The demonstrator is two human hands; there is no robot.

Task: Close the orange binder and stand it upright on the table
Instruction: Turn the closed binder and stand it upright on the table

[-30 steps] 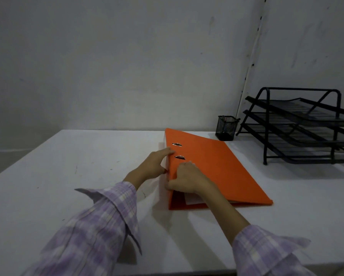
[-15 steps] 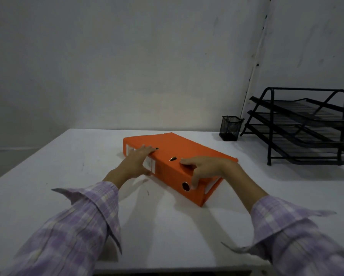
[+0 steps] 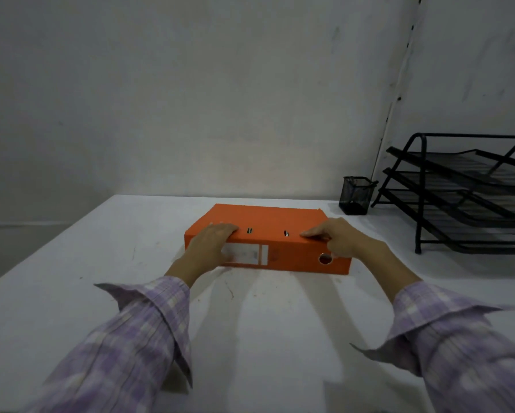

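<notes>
The orange binder (image 3: pixel 268 223) lies flat and closed on the white table (image 3: pixel 71 293), its spine facing me with a white label and a round finger hole. My left hand (image 3: pixel 210 244) grips the spine's left end, fingers over the top cover. My right hand (image 3: pixel 336 238) holds the right end, fingers on the cover near the spine edge. Both sleeves are purple plaid.
A black mesh pen cup (image 3: pixel 356 195) stands at the back right by the wall. A black three-tier wire letter tray (image 3: pixel 470 192) fills the right side. The wall runs close behind the binder.
The binder has been turned on the table until its spine faces me squarely. Both hands moved with it to the spine's two ends.
</notes>
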